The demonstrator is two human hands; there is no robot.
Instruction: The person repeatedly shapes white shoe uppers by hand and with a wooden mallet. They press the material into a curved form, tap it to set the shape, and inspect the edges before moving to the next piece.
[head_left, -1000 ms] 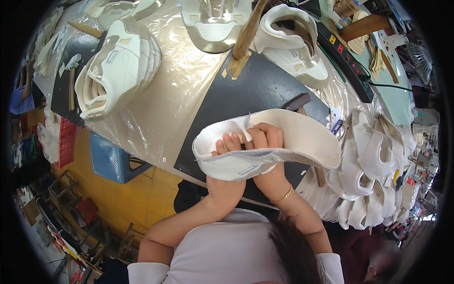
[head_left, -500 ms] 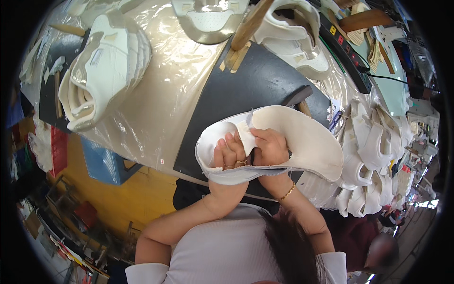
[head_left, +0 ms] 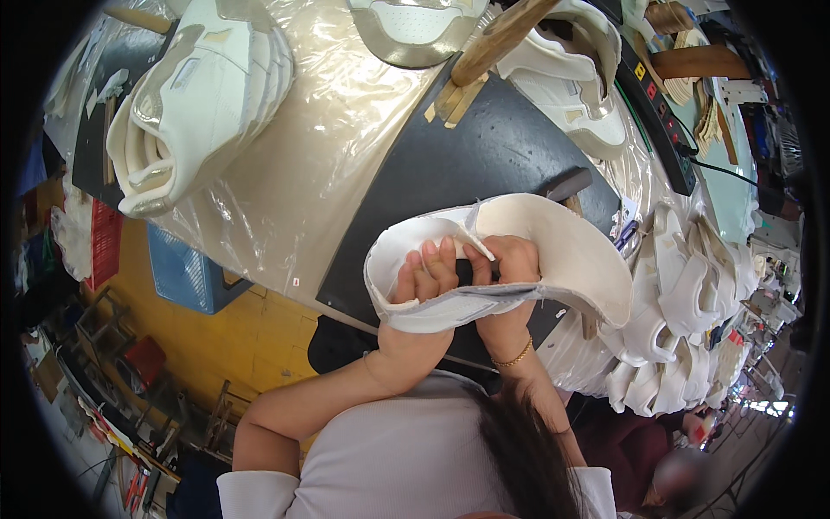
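Note:
Between my two hands, above a black board (head_left: 406, 173), is a white shoe upper (head_left: 579, 238) with a cream lining, its opening facing up. My left hand (head_left: 425, 275) reaches in from below at its left part, fingers curled over the near edge against the white inside. My right hand (head_left: 512, 259) is inside the middle of the upper, thumb and fingers closed on a small white flap (head_left: 477, 244) of it. The near edge of the upper crosses both hands and hides part of the palms.
Nested white uppers (head_left: 216, 82) lie at the left, and more uppers (head_left: 679, 290) are piled at the right. A hammer (head_left: 566, 183) lies behind the held upper. A thick wooden handle (head_left: 501, 43), a black power strip (head_left: 648, 95) and a pen (head_left: 626, 235) are farther off. Left of the table stands a blue plastic stool (head_left: 186, 268).
The white flap has folded over and now shows nearly edge-on by my right fingers. The upper has tilted slightly, its right end lower. The whole view has shifted a little.

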